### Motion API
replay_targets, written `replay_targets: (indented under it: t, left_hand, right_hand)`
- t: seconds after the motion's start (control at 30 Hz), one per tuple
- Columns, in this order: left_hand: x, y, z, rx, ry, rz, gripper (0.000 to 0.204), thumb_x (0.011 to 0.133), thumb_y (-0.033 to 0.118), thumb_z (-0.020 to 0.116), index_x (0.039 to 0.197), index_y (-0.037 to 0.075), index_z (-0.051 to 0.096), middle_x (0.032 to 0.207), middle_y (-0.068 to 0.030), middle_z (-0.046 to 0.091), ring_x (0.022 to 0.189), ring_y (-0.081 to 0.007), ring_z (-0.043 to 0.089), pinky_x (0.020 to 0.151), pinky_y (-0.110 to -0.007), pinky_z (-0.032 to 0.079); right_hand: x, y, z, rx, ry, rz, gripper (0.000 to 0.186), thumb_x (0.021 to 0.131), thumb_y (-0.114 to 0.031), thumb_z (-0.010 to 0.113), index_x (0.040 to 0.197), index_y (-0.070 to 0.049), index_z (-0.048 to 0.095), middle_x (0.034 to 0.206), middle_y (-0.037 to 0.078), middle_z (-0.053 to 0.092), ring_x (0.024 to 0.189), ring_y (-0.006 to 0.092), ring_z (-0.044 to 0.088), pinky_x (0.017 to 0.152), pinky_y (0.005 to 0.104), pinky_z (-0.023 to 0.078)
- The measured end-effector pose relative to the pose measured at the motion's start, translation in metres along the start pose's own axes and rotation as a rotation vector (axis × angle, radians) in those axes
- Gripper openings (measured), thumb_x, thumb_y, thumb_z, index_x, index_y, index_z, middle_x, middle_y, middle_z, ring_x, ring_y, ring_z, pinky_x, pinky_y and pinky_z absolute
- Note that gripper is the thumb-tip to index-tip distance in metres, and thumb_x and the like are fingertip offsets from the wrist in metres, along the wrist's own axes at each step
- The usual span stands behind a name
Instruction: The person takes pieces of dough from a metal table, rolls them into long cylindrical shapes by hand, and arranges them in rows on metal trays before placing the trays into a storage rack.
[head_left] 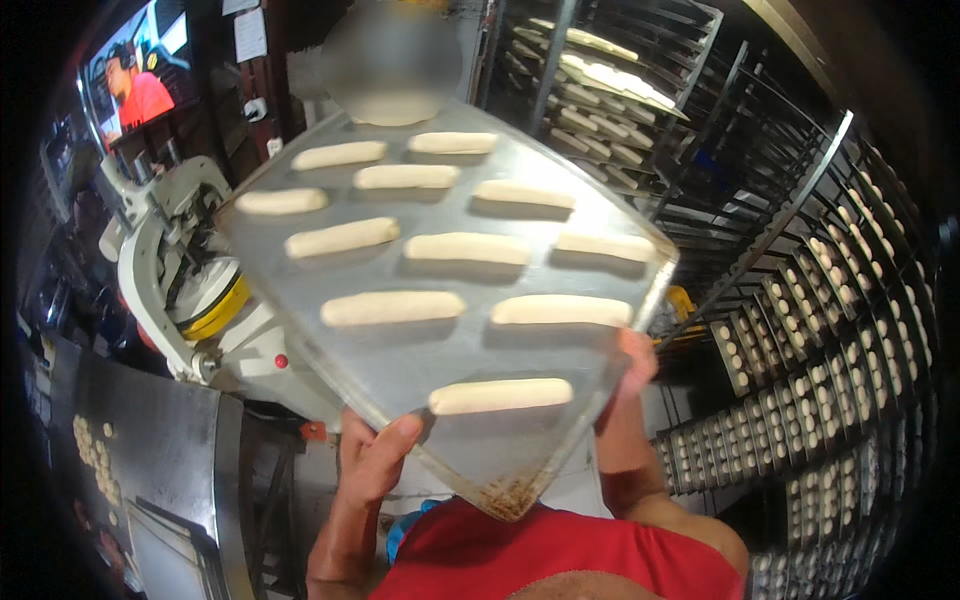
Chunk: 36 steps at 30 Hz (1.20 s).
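A large metal baking tray (380, 350) is held up in front of me, one corner toward my red shirt. Several long pale dough rolls (466, 248) lie on it in rows, apart from one another; the nearest dough roll (500, 395) lies alone near my corner. My left hand (378, 450) grips the lower left edge, its thumb over the rim. At the right edge my right hand (637, 360) is closed on the rim, its fingers partly hidden under the tray. The tray's near corner has brown stains.
At the left stands a pale machine (190, 270) with a yellow band. Below it, a metal table (140, 400) bears small dough pieces (95, 455) and stacked trays (165, 545). Racks of dough-filled trays (800, 400) line the right; another rack (610, 100) stands behind. A screen (140, 75) hangs upper left.
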<state>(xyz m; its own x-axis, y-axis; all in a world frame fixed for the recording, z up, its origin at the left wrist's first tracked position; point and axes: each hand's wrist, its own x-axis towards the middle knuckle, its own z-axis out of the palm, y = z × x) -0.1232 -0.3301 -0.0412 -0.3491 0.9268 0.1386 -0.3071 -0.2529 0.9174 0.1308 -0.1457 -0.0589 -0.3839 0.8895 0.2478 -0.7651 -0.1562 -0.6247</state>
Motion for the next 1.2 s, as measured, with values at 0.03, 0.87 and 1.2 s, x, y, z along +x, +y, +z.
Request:
replay_targets:
  t: [0.03, 0.87, 1.2]
  left_hand:
    - [0.02, -0.003, 0.016, -0.026, -0.083, 0.0, 0.062, 0.086, 0.028, 0.073, 0.134, -0.006, 0.054, 0.118, -0.0118, 0.066, 0.105, -0.0197, 0.064, 0.089, -0.033, 0.052]
    - [0.276, -0.079, 0.066, 0.09, -0.589, -0.099, 0.067, 0.099, 0.031, 0.07, 0.155, 0.005, 0.045, 0.14, -0.0116, 0.063, 0.116, -0.0213, 0.067, 0.102, -0.036, 0.053]
    - [0.29, -0.131, 0.021, 0.09, -0.361, -0.202, 0.055, 0.099, 0.026, 0.069, 0.148, 0.004, 0.053, 0.133, -0.0119, 0.066, 0.11, -0.0208, 0.068, 0.098, -0.036, 0.053]
  right_hand:
    - [-0.005, -0.021, -0.006, 0.012, 0.012, -0.052, 0.058, 0.092, -0.032, 0.055, 0.138, 0.003, 0.055, 0.128, 0.022, 0.065, 0.113, 0.0348, 0.065, 0.099, 0.0488, 0.054]
    - [0.226, -0.22, -0.083, 0.061, -0.099, -0.646, 0.052, 0.089, -0.009, 0.058, 0.136, 0.013, 0.05, 0.135, 0.029, 0.061, 0.127, 0.041, 0.062, 0.108, 0.0559, 0.054]
    - [0.296, -0.271, -0.06, -0.244, 0.04, -0.699, 0.03, 0.103, -0.017, 0.046, 0.113, 0.009, 0.057, 0.119, 0.028, 0.066, 0.116, 0.0405, 0.067, 0.103, 0.0573, 0.058]
